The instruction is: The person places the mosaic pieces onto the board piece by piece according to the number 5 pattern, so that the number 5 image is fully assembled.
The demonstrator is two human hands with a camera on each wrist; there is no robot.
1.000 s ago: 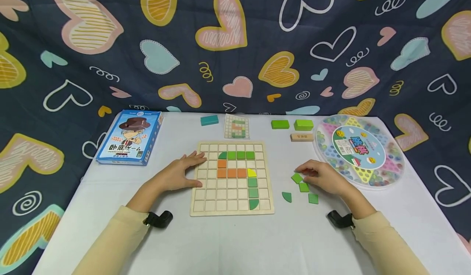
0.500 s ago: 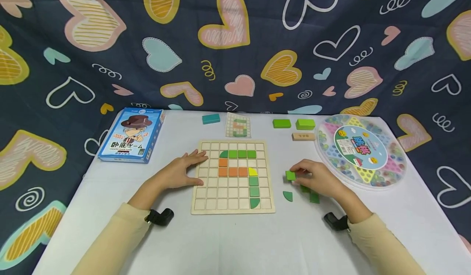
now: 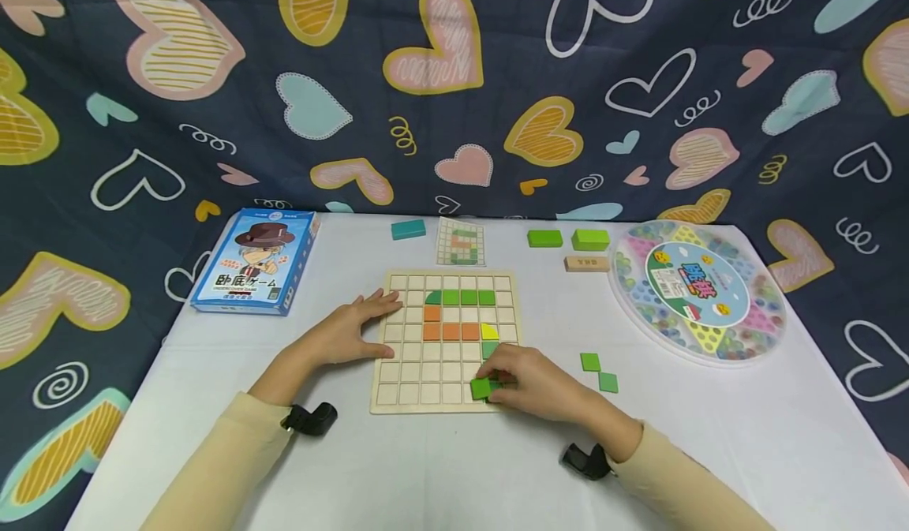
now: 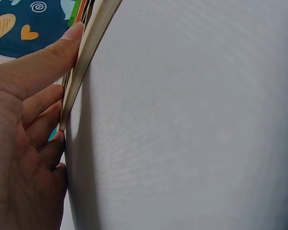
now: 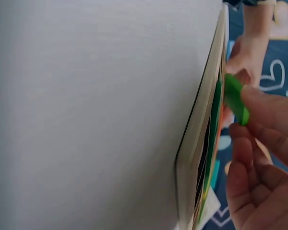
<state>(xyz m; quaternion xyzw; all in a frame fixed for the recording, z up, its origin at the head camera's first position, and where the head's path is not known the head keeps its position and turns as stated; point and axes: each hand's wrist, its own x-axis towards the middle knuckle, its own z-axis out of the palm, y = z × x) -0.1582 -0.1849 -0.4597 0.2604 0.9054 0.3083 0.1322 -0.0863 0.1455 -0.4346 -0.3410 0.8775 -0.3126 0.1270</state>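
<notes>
A wooden grid board (image 3: 405, 373) lies mid-table, bearing a row of green tiles (image 3: 458, 297), orange tiles (image 3: 450, 331) and a yellow tile (image 3: 488, 331). My left hand (image 3: 348, 332) rests flat on the board's left edge with straight fingers; in the left wrist view its thumb (image 4: 53, 52) lies against the board's edge (image 4: 89, 52). My right hand (image 3: 529, 381) is over the board's lower right and pinches a green square tile (image 3: 480, 388) at the bottom row. The right wrist view shows that tile (image 5: 236, 98) between fingertips, just above the board (image 5: 201, 139).
Two loose green tiles (image 3: 590, 362) (image 3: 607, 382) lie right of the board. Behind it are a pattern card (image 3: 461, 241), a teal block (image 3: 408, 229), two green blocks (image 3: 544, 238) and a wooden block (image 3: 586, 263). A blue game box (image 3: 256, 261) sits left, a round marble game (image 3: 699, 290) right.
My right hand picked a green tile from the loose pile and carried it left onto the board's lower right. The left hand stayed put.
</notes>
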